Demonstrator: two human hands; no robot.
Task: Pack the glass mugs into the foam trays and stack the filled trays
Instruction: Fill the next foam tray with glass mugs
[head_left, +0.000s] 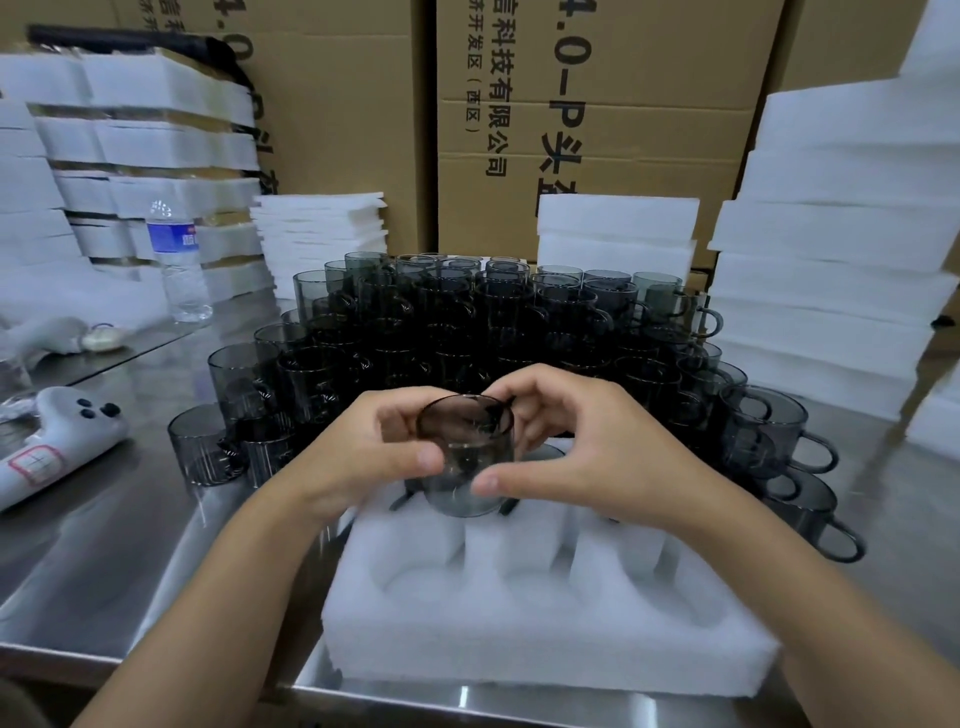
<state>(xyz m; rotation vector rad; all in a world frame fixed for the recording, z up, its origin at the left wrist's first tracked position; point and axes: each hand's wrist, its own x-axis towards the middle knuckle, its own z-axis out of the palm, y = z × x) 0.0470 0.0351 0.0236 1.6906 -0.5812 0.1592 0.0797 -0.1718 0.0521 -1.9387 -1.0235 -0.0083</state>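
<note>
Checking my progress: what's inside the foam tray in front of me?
In the foam tray, the near pockets are empty. Its far pockets are covered by the left hand, right hand and the glass mug they hold.

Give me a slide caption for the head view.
Left hand and right hand hold one grey glass mug over a foam tray, more mugs behind.

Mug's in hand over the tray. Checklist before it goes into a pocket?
1. Grip: left hand and right hand both hold the smoky grey glass mug: ok.
2. Mug above the white foam tray: ok.
3. Near-row pockets empty: ok.
4. Tray's far side, hidden behind the hands and mug: cannot tell.
5. Mug handle direction, blurred: cannot tell.
6. Tray flat on the steel table: ok.
</note>
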